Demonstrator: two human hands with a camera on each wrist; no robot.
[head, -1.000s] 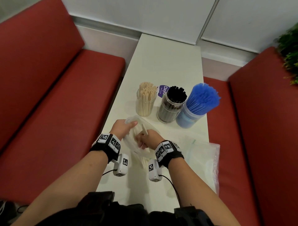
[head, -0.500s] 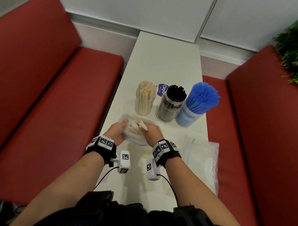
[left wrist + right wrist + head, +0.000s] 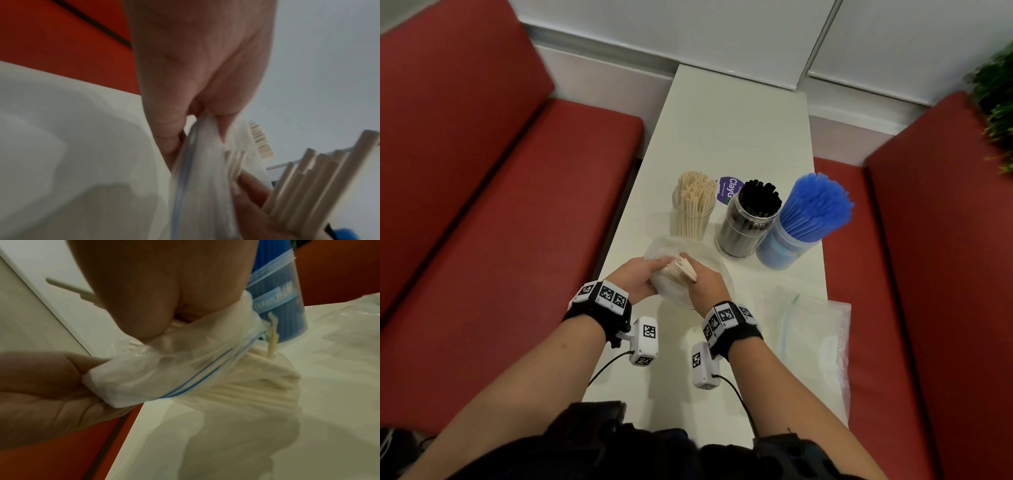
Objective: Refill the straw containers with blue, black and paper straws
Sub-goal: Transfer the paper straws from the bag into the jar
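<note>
Three straw containers are seen standing in a row across the middle of the worktop [image 3: 739, 130]: a clear jar of paper straws [image 3: 692, 207] at 9 o'clock of the row, a jar of black straws [image 3: 751, 219] in the centre, and a tub of blue straws [image 3: 801, 226] at 3 o'clock. All three are seen standing upright and packed well above their rims, so the black and blue refills are judged done.

The paper refill is judged to be in progress. A clear zip bag [image 3: 674, 274] is held just at 6 o'clock of the paper jar. Its mouth is pinched by the left hand [image 3: 635, 279], thumb against fingers, as the left wrist view shows (blurred, but the plastic is plainly caught between them). The right hand [image 3: 705, 284] is closed round a small bunch of paper straws [image 3: 683, 270], whose ends stick out above the bag's opening. More pale straws [image 3: 257, 378] are seen lying in the bag's belly on the worktop in the right wrist view.

What is left is judged to be this: the held bunch is to be drawn clear and dropped into the paper jar, and the rest of the bag is to be emptied likewise, though little room is seen in that jar. A flat bag [image 3: 811, 329], apparently empty, lies at 4 o'clock of the hands.
</note>
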